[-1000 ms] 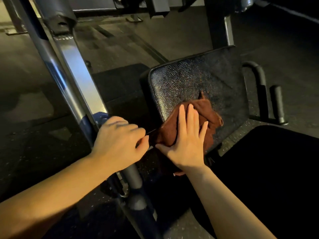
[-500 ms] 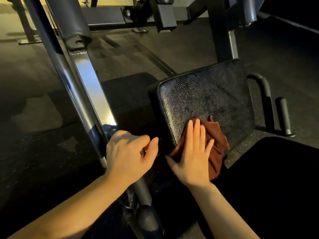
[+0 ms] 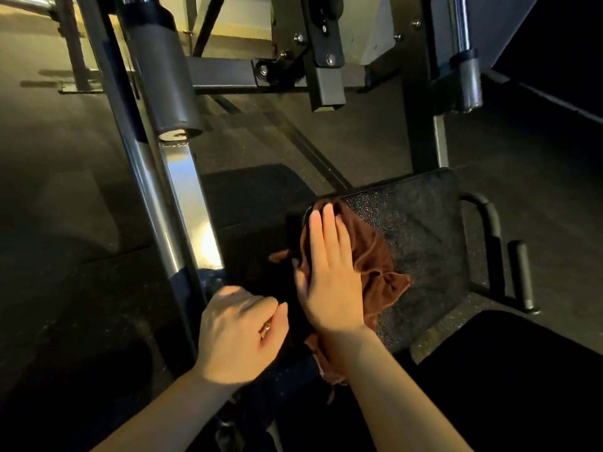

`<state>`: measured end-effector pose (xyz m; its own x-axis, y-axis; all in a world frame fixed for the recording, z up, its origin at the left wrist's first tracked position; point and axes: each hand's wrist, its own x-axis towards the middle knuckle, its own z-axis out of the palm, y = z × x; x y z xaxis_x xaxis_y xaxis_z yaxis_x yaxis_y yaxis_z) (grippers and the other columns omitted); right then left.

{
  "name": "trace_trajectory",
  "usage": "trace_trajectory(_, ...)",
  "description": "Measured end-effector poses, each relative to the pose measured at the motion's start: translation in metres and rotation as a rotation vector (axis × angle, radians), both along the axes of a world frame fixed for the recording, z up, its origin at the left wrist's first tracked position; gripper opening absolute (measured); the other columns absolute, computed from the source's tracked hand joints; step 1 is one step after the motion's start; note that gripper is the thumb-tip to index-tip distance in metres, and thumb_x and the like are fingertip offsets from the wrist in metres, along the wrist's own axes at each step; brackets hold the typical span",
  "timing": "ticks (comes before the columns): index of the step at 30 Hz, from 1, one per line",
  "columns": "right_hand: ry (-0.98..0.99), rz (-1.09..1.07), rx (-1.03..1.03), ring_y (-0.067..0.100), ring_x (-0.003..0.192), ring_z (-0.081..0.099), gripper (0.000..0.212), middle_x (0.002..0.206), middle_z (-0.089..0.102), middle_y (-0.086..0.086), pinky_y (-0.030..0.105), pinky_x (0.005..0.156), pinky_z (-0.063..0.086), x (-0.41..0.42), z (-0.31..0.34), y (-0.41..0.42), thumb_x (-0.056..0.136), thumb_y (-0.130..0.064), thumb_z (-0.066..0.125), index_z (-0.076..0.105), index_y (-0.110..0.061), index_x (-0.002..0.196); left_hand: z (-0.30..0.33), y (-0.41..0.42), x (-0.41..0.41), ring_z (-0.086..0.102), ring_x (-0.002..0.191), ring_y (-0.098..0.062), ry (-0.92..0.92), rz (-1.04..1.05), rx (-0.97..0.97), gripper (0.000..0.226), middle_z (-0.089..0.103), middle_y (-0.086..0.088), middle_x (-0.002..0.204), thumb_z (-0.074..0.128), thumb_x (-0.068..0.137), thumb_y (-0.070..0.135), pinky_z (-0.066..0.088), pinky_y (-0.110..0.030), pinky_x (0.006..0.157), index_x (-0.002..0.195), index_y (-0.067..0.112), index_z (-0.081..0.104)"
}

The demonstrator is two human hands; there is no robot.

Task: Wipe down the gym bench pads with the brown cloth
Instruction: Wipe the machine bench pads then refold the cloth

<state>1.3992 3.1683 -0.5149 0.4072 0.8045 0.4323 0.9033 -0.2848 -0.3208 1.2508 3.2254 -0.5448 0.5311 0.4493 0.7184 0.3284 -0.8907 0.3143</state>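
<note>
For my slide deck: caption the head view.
Right hand presses brown cloth flat on the black bench pad; left hand curled beside it.

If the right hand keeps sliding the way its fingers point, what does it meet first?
The right hand, flat on the brown cloth, points at the pad's far corner; past that edge, probably only open floor, though depth is unclear.

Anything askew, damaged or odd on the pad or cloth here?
Nothing stands out. The right hand presses the bunched brown cloth flat on the black pad, which shows no tear. The left hand is curled by the metal frame. Dim light hides fine detail.
</note>
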Motion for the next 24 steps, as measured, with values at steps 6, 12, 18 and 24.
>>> trace_trajectory(6, -0.052, 0.06, -0.11, 0.029, 0.144, 0.034, 0.068, 0.164, 0.021, 0.0, 0.044, 0.08, 0.059, 0.004, 0.006, -0.03, 0.095, -0.02, 0.054, 0.026, -0.021, 0.156, 0.003, -0.005, 0.002, 0.044, 0.04, -0.017, 0.003, 0.057, -0.06, 0.046, 0.045, 0.006, 0.044, 0.049, 0.095, 0.025, 0.033, -0.024, 0.069, 0.05, 0.016, 0.05)
trace_trajectory(12, -0.004, -0.068, 0.026, 0.027, 0.13, 0.051, 0.04, 0.139, 0.057, 0.007, 0.039, 0.103, 0.044, 0.046, 0.073, -0.005, 0.103, -0.029, 0.04, 0.055, -0.014, 0.137, 0.002, -0.004, 0.001, 0.048, 0.043, -0.02, -0.008, 0.027, -0.05, 0.044, 0.047, 0.004, 0.047, 0.049, 0.095, 0.026, 0.045, -0.032, 0.067, 0.053, 0.015, 0.054)
trace_trajectory(18, 0.395, -0.234, 0.132, 0.019, 0.127, 0.044, 0.065, 0.155, 0.029, 0.01, 0.021, 0.102, 0.029, 0.036, 0.095, 0.011, 0.097, -0.034, 0.062, 0.03, -0.018, 0.152, 0.004, -0.006, 0.001, 0.052, 0.045, -0.02, -0.029, 0.016, -0.045, 0.042, 0.049, 0.004, 0.048, 0.05, 0.094, 0.027, 0.049, -0.034, 0.064, 0.054, 0.015, 0.056)
trace_trajectory(24, 0.189, -0.292, -0.097, 0.025, 0.152, 0.006, 0.074, 0.166, 0.01, -0.001, 0.061, 0.12, 0.011, 0.028, 0.01, -0.035, 0.088, -0.072, 0.02, 0.018, -0.042, 0.155, 0.002, -0.004, 0.003, 0.042, 0.04, -0.015, -0.022, 0.056, -0.019, 0.044, 0.042, 0.007, 0.044, 0.049, 0.094, 0.025, 0.037, -0.028, 0.068, 0.05, 0.016, 0.049)
